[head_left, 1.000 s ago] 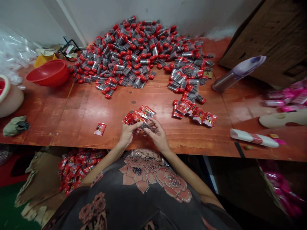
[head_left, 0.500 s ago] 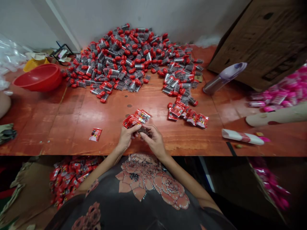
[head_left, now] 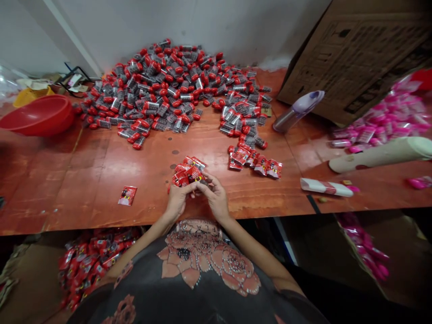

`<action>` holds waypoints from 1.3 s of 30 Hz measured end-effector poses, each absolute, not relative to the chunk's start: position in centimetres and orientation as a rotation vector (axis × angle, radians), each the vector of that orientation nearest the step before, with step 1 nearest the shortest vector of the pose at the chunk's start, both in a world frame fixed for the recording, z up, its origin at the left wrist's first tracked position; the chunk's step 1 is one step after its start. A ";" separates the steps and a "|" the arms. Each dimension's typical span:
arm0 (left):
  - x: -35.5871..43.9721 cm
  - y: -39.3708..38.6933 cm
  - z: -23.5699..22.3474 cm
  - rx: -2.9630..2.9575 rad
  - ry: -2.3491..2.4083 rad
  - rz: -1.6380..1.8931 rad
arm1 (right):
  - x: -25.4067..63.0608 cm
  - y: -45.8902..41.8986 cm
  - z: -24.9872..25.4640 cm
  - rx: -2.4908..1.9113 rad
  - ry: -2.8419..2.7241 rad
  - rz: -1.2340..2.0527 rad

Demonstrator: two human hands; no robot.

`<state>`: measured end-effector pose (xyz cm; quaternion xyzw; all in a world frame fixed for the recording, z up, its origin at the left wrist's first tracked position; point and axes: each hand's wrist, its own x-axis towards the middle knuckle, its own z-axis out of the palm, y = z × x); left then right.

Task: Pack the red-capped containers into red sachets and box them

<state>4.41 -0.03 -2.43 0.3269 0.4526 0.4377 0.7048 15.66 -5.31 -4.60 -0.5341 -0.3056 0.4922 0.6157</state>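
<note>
A red plastic bowl (head_left: pixel 40 116) sits on the orange wooden table (head_left: pixel 84 189); a lilac-capped flask (head_left: pixel 297 111) lies beside a cardboard carton (head_left: pixel 354 58).

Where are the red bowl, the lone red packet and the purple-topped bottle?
Red bowl (head_left: pixel 42 127), head view, on its outer wall.
Lone red packet (head_left: pixel 127 195), head view, on its middle.
Purple-topped bottle (head_left: pixel 305 103), head view, on its purple top.

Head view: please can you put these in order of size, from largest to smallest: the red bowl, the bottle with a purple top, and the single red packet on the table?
1. Red plastic bowl
2. Bottle with a purple top
3. Single red packet, the smallest, although it lies nearer to the camera
</note>
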 end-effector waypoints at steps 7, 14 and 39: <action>3.0 0.3 -3.5 0.726 1.019 0.936 | 16.6 -5.2 -6.0 -1.209 -0.910 1.163; -0.4 1.1 -4.0 0.521 1.080 1.013 | 17.7 -2.4 -7.4 -1.338 -1.008 0.987; 3.8 2.8 -3.4 0.555 1.014 0.874 | 17.4 -1.5 -4.1 -1.559 -1.553 0.692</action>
